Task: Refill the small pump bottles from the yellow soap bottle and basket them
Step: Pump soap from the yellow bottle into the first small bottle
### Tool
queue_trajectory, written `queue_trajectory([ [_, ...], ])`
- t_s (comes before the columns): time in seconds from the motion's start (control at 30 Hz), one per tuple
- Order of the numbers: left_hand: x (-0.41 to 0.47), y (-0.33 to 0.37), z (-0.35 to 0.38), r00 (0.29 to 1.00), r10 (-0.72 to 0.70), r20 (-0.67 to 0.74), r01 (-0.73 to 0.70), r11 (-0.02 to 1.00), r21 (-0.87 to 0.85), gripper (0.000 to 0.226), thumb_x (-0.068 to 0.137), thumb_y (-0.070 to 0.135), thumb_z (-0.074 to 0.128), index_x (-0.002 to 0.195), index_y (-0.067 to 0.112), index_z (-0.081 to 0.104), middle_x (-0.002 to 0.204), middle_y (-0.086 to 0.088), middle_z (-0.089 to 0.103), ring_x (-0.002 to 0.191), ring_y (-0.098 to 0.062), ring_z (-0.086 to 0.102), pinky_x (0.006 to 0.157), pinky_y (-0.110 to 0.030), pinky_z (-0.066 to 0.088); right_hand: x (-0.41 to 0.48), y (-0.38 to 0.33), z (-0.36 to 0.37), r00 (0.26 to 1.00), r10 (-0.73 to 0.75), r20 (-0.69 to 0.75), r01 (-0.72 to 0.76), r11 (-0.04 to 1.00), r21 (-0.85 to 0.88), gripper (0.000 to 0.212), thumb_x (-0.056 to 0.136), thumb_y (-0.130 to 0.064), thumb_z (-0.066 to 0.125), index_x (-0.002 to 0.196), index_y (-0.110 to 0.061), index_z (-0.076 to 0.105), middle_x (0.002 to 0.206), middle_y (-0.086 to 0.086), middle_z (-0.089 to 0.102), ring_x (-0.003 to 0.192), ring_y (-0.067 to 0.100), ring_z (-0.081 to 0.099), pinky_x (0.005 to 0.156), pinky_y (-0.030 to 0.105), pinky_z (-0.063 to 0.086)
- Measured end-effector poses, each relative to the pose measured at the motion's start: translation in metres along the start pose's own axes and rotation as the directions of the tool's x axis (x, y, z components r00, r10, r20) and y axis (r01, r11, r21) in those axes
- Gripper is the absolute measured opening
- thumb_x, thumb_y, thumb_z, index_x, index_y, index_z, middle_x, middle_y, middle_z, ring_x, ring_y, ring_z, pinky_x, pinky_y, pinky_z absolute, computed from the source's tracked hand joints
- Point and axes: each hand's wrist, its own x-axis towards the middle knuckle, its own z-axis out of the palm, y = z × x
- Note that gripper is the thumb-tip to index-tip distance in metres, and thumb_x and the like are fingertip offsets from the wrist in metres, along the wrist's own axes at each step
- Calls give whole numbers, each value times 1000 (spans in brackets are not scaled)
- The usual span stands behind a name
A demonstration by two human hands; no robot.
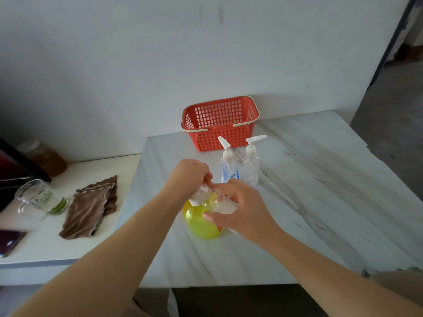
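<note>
Left hand (187, 177) pinching pump cap (201, 193), right hand (242, 207) wrapped round clear bottle (222, 205) above yellow bottle (201, 223): best kept level, twisted slowly.

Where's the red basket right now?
The red basket sits at the back of the marble table against the wall, just behind two small pump bottles.

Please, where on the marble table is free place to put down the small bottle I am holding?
Free: the marble table right of the two pump bottles, and its near edge below the yellow soap bottle. Crowded: between the hands and the red basket.
</note>
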Motion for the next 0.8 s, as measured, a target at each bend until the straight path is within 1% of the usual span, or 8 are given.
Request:
queue_trajectory([
  [0.07,-1,2,-3,1000,30,4,-30,1000,-7,18,83,6,51,72,6,64,69,-7,69,69,-23,59,61,-27,47,1,-2,-1,1000,-6,0,6,1000,-2,47,57,-48,74,103,-50,62,83,-7,55,80,1,52,71,8,38],
  [0.13,1,3,-3,999,52,-8,-52,999,-1,18,84,5,51,72,6,64,70,-9,69,71,-24,60,70,-33,51,1,-2,-1,1000,-11,2,11,1000,-9,52,55,-54,71,107,-45,65,85,-6,57,83,4,54,73,12,42],
  [0.2,1,0,-2,999,33,-10,-33,999,-12,21,83,2,48,70,5,64,71,-11,69,73,-26,62,80,-40,53,1,0,-1,1000,-11,9,11,1000,-8,54,54,-60,66,106,-47,65,86,-6,57,84,6,56,74,14,43],
  [0.23,1,-1,-1,999,30,-11,-30,1000,-10,22,82,2,46,70,4,64,71,-12,70,73,-26,62,81,-40,53,1,1,-1,1000,-10,12,10,1000,-6,54,54,-61,65,106,-48,64,85,-7,57,84,6,56,74,14,43],
  [0.37,2,-4,4,999,40,-34,-40,999,17,28,82,2,40,68,5,64,69,-12,70,71,-27,62,80,-41,53,1,6,1,1000,7,12,-7,1000,5,58,53,-59,66,108,-43,67,81,-10,54,84,5,56,74,13,43],
  [0.53,1,-5,5,999,32,-29,-31,999,33,29,81,2,39,66,6,64,69,-11,70,73,-29,63,81,-42,53,-2,6,2,1000,20,13,-20,999,26,56,52,-59,66,107,-45,65,83,-9,55,87,5,56,80,16,46],
  [0.67,0,0,1,999,22,-31,-22,1000,11,25,83,4,44,68,6,64,69,-9,69,70,-25,62,83,-40,53,0,-1,-1,1000,6,6,-7,1000,17,52,54,-54,71,105,-50,62,80,-11,51,81,0,52,73,10,40],
  [0.8,1,3,-1,998,58,-32,-58,998,14,22,82,6,49,66,9,65,69,-10,71,72,-27,64,85,-43,53,2,-4,-4,1000,-10,2,10,1000,9,48,55,-51,72,102,-51,60,82,-10,52,81,-1,51,72,7,37],
])
